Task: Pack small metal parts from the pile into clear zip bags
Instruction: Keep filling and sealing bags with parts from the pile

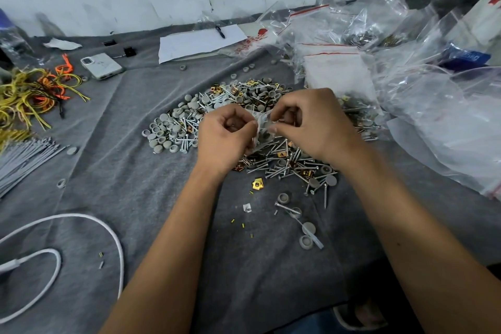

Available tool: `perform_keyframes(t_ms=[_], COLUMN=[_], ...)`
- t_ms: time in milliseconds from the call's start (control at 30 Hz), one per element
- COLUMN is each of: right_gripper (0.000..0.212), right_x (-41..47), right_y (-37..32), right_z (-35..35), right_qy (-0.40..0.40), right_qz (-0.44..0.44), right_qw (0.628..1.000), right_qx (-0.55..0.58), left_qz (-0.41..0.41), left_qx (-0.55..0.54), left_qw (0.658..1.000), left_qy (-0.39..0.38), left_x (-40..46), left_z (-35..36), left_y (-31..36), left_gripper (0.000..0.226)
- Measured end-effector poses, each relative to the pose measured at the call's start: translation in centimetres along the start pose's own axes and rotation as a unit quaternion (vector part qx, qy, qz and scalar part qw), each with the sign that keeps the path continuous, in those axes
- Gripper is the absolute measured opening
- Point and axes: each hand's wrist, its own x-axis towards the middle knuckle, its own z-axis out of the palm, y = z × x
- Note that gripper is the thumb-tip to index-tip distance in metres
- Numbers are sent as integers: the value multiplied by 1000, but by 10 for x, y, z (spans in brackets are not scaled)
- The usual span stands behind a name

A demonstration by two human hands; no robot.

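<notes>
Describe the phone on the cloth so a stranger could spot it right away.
Start at the grey cloth and look to its far left, near the tangle of yellow and orange cords. The phone lies flat just right of them, the only white rectangular slab there.

A white phone [102,65] lies face down far left of the grip and beyond it, with a small black clip [129,51] just past it. Yellow and orange cords [35,92] tangle further left, above a bundle of grey cable ties [24,160]. A white charging cable [81,225] loops nearer than the grip, to its left. Beyond the grip, a black pen [220,31] rests on white paper [195,42].
</notes>
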Motion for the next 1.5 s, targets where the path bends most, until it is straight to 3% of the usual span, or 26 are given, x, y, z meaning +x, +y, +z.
perform_keyframes(t_ms=[100,167,233,300,567,733,833,933,1100,1233,1333,1500], right_gripper=[16,15,15,20,14,17,18,18,12,32,37,27], right_x=[-2,-1,-2,-4,-9,-8,-3,5,13,13,13,33], right_y=[4,1,-5,-10,-25,-23,-17,-14,-13,-6,-11,-34], right_z=[-11,-20,-24,-21,-5,-11,-16,-13,-2,8,19,10], right_qy=[-32,-166,-315,-400,-437,-370,-193,-27,-6,67,25,13], right_qz=[-7,-16,-1,14,14,13,5,8,13,122,196,206], right_qw=[999,986,949,915,892,925,981,1000,1000,990,976,957], right_qx=[16,4,-17,-43,-114,-81,-24,9,-13,0,88,205], left_qz=[-3,3,8,9,0,2,10,5,-1,-1,5,19], left_qx=[-4,5,10,5,-4,8,34,29,12,11,2,-16], left_qw=[1000,1000,1000,999,999,999,999,999,1000,1000,1000,997], left_qy=[13,20,26,36,52,48,35,18,19,20,20,68], left_x=[0,1,1,0,-1,-2,-3,-4,-4,-4,-4,0], left_z=[-2,-2,-2,-2,-2,-2,-3,-1,-2,-3,-4,-17], left_y=[3,5,7,8,8,11,13,13,14,13,16,34], left_gripper=[9,10,11,10,11,7,12,13,8,12,13,14])
